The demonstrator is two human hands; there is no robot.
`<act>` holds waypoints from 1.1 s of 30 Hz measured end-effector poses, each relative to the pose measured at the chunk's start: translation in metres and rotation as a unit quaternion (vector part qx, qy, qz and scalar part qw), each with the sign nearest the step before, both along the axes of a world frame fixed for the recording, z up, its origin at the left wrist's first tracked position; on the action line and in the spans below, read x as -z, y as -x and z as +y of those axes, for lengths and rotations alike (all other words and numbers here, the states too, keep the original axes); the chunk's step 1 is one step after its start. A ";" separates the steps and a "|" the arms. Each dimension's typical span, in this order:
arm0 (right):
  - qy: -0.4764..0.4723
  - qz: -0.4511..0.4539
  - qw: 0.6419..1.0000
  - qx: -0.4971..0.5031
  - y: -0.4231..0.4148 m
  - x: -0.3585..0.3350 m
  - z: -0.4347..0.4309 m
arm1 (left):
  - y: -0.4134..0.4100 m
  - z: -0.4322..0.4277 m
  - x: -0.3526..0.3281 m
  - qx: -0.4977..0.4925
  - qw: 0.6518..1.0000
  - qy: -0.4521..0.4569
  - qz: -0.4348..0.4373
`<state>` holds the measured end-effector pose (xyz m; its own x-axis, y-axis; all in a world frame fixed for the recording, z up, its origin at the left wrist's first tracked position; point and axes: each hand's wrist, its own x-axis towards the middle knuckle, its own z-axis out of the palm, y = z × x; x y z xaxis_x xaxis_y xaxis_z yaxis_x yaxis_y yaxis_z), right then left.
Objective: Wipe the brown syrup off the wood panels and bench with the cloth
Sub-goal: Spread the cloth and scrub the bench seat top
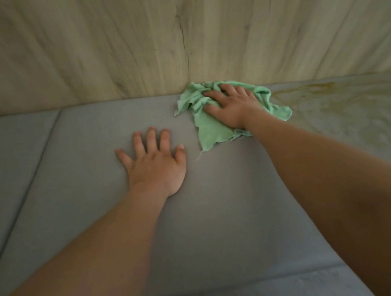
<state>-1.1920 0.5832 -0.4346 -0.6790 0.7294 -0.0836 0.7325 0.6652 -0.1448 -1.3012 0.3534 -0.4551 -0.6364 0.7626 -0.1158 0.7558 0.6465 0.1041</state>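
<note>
A: Confirm cloth position.
B: Bunched on counter, against foot of panels. Pressed flat under right hand; fingers spread apart, not clamped.
A: Locate syrup.
B: Smeared on counter right of cloth, just beyond its right edge. Long axis left-to-right along panel foot. Right hand nearer.
A: Report left hand.
B: Left of cloth, nearer the body. Flat on counter, fingers apart, holding nothing. Well clear of syrup.
A: Check for obstructions.
B: None seen right of cloth. Probably calls for a rightward sweep. Cannot tell whether panels carry syrup.
</note>
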 end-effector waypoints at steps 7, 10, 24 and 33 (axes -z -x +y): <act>0.001 -0.015 0.979 0.205 -0.108 -0.002 0.063 | 0.000 0.000 0.005 -0.002 1.000 -0.011 0.019; -0.001 -0.021 0.976 0.218 -0.108 0.001 0.061 | 0.001 0.000 0.006 -0.002 1.000 -0.010 0.021; -0.018 0.015 0.996 0.083 -0.148 0.018 -0.130 | 0.000 0.003 -0.020 -0.006 0.996 0.090 -0.025; -0.030 0.051 0.996 0.066 -0.195 0.023 -0.251 | -0.101 0.007 -0.036 0.252 0.958 -0.123 -0.065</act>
<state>-0.9966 0.3327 -0.4577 -0.5804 0.8139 0.0268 0.7970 0.5744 -0.1866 -1.1997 0.3608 -0.4190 -0.1719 0.9837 0.0535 0.9360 0.1462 0.3202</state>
